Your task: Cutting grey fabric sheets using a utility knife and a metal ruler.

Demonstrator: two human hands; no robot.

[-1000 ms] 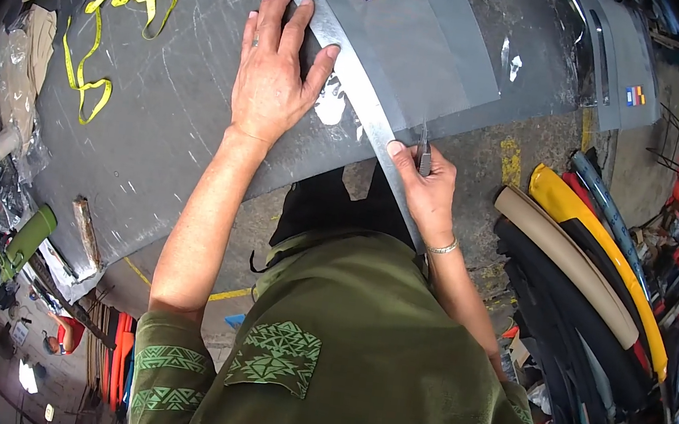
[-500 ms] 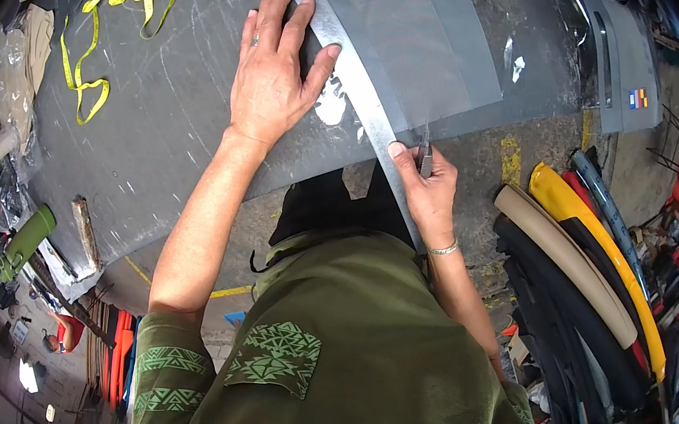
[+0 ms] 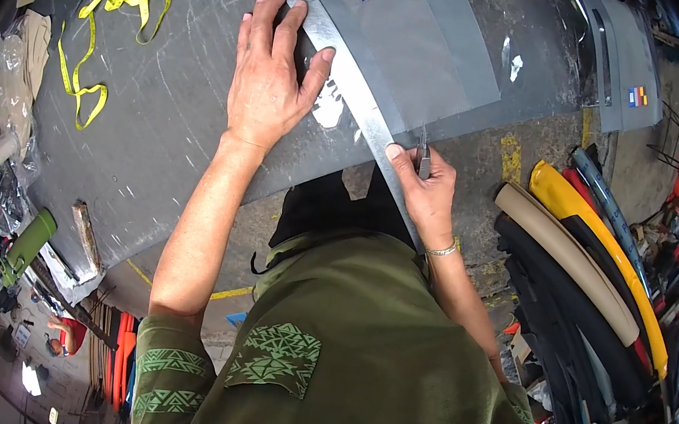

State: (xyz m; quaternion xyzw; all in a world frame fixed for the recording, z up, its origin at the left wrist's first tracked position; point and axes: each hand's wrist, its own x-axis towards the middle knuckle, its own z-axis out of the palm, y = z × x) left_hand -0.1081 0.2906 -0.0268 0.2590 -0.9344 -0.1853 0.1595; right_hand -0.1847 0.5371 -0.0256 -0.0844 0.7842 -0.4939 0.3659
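left hand (image 3: pixel 270 89) spread flat, pressing metal ruler (image 3: pixel 355 87) onto grey sheet (image 3: pixel 154 130) on bench | right hand (image 3: pixel 426 193) pinching knife (image 3: pixel 424 159) at ruler's near end, close to sheet's edge | cut looks nearly run out; finished line not visible

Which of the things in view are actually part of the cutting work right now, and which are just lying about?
In use:
- left hand, pressing down the metal straightedge
- right hand, holding a small knife against the straightedge
- grey sheet on the dark worktable

Lying about:
- yellow tape measure
- green bottle
- stacked rolls of material
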